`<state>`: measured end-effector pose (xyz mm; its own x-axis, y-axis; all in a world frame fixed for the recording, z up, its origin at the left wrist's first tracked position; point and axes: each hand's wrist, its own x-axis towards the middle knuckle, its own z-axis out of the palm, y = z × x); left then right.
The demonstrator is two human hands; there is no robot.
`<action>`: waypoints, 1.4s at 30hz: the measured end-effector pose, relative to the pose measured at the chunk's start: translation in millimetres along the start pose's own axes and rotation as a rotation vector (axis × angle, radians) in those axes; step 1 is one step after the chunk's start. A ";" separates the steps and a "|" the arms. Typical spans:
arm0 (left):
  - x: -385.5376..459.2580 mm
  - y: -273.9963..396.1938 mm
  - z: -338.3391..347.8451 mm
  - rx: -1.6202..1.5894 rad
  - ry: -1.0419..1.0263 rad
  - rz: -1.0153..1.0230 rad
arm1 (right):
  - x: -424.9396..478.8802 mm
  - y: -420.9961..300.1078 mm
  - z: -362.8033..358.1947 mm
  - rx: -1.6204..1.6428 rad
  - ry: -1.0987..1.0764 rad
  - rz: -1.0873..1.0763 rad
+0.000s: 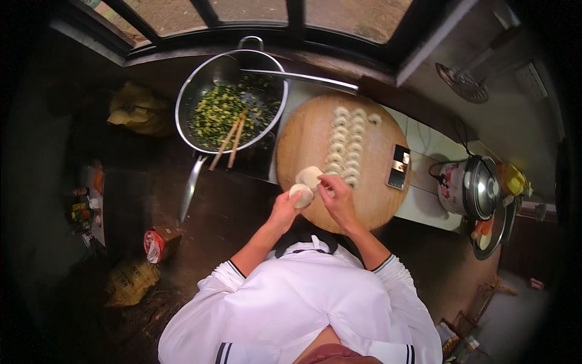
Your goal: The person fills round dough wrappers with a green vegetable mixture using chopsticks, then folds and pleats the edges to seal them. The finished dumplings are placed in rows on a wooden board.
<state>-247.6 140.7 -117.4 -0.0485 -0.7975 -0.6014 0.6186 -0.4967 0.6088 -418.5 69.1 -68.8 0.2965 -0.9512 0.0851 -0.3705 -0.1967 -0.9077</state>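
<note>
My left hand (285, 208) holds a round dough wrapper (300, 196), its thumb lying over the face. A second pale dough wrapper (308, 176) is just beyond it, its right edge pinched by the fingers of my right hand (337, 195). Both hands are over the near left part of a round wooden board (300, 132). Two long rows of folded dumplings (337, 148) run up the middle of that board, with a single dumpling (375, 119) beside their far end. Part of the nearest dumplings is hidden by my right hand.
Left of the board, a metal wok (178, 113) holds chopped green and yellow filling (218, 107), wooden chopsticks (236, 139) and a long-handled metal utensil (318, 81). A phone (398, 166) lies on the board's right edge. A lidded pot (482, 186) stands farther right.
</note>
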 end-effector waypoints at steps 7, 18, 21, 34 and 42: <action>-51.2 28.2 -108.9 -0.046 0.083 -0.016 | 93.5 -125.9 58.9 -0.318 -0.275 -0.502; -104.3 101.4 -258.9 -0.308 0.354 0.266 | 157.9 -120.6 144.1 -0.517 -0.470 -0.671; -93.6 122.3 -264.1 -0.153 0.538 0.258 | 164.0 -117.5 143.1 -0.472 -0.418 -0.692; -95.7 231.3 -229.4 -0.332 0.383 0.514 | 255.7 -150.3 114.4 -0.236 -0.349 -0.101; -92.8 261.7 -205.5 -0.301 0.269 0.548 | 281.0 -125.8 112.8 0.020 -0.182 -0.174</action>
<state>79.9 155.1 -8.7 0.5068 -0.7746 -0.3784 0.6916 0.1032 0.7149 -189.3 -146.7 23.0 0.5087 -0.8445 0.1674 -0.2833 -0.3478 -0.8937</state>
